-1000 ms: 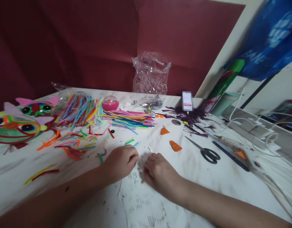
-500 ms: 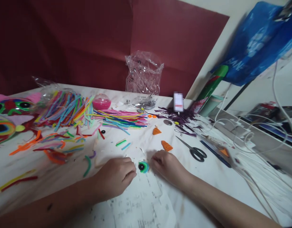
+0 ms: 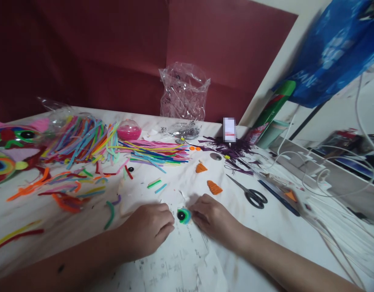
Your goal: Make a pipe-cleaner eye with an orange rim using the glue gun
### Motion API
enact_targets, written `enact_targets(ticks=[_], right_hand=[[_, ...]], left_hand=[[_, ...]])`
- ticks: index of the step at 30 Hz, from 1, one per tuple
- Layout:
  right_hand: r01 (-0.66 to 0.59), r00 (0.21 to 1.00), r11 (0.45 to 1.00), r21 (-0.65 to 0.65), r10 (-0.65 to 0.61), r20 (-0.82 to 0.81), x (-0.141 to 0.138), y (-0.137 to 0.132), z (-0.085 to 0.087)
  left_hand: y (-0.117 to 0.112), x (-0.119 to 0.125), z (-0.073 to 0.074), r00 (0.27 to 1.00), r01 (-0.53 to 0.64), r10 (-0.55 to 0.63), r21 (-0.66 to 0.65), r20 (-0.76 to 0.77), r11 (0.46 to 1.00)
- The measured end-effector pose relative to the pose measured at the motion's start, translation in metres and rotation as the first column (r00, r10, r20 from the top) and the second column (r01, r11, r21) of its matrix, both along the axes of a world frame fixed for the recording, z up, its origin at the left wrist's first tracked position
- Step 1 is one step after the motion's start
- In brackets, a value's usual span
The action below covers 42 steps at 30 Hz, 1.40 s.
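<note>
A small coiled eye piece (image 3: 183,215), green and blue round a black centre, lies on a printed paper sheet (image 3: 180,263) on the white table (image 3: 281,231). My right hand (image 3: 212,219) is curled, and its fingertips touch the right side of the eye piece. My left hand (image 3: 150,229) rests knuckles-up just left of the piece, fingers curled under and close to it. Whatever the left fingers hold, if anything, is hidden.
Piles of coloured pipe-cleaner pieces (image 3: 89,140) cover the left and far side. Two orange felt pieces (image 3: 214,187), black scissors (image 3: 250,194), purple scraps (image 3: 232,152), a pink dome (image 3: 129,130) and a clear plastic bag (image 3: 183,93) lie beyond. Colourful masks (image 3: 7,150) sit far left, white cables (image 3: 326,178) right.
One second ago my hands were together over the paper and hid the eye piece. They have since drawn slightly apart, and the eye piece now shows between them.
</note>
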State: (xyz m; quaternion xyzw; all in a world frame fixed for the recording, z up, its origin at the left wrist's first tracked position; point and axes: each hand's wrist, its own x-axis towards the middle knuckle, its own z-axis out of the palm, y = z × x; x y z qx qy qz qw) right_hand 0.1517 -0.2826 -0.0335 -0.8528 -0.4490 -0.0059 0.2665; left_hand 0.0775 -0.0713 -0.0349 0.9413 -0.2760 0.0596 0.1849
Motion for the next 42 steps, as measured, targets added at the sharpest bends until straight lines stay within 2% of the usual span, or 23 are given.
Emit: enact_targets(ticks=[7, 13, 19, 24, 28, 32, 37, 42], right_hand=[[0.051, 0.993, 0.999, -0.015, -0.053, -0.109, 0.003, -0.003, 0.006], [0.063, 0.993, 0.998, 0.002, -0.062, -0.096, 0.005, -0.005, 0.005], [0.184, 0.978, 0.975, 0.122, -0.17, -0.122, 0.01, -0.014, 0.007], [0.042, 0.998, 0.983, 0.181, -0.047, 0.028, 0.008, -0.012, 0.008], [-0.025, 1.0, 0.982, 0.185, 0.026, 0.0, 0.004, -0.008, 0.004], [-0.092, 0.995, 0.988, 0.126, 0.096, -0.032, 0.003, -0.005, 0.0], [-0.123, 0.991, 0.989, 0.085, 0.127, -0.04, 0.002, -0.003, 0.0], [-0.077, 0.991, 0.98, 0.183, 0.096, -0.095, 0.005, -0.006, 0.003]], left_hand=[[0.0, 0.001, 0.001, 1.0, 0.018, -0.018, -0.017, 0.001, 1.0], [0.0, 0.0, -0.002, 0.999, 0.033, -0.032, -0.044, 0.016, 0.998], [0.0, 0.001, -0.003, 1.0, 0.023, -0.022, -0.041, 0.004, 0.999], [0.001, 0.0, -0.003, 1.0, 0.018, -0.018, -0.033, -0.003, 0.999], [0.001, 0.0, -0.003, 1.0, 0.024, -0.024, -0.036, -0.008, 0.999], [0.0, 0.0, -0.002, 1.0, 0.029, -0.029, -0.024, 0.004, 0.999], [0.0, 0.001, 0.0, 0.999, 0.032, -0.032, -0.023, 0.001, 0.999], [0.001, 0.001, -0.002, 0.999, 0.023, -0.023, -0.013, -0.023, 1.0]])
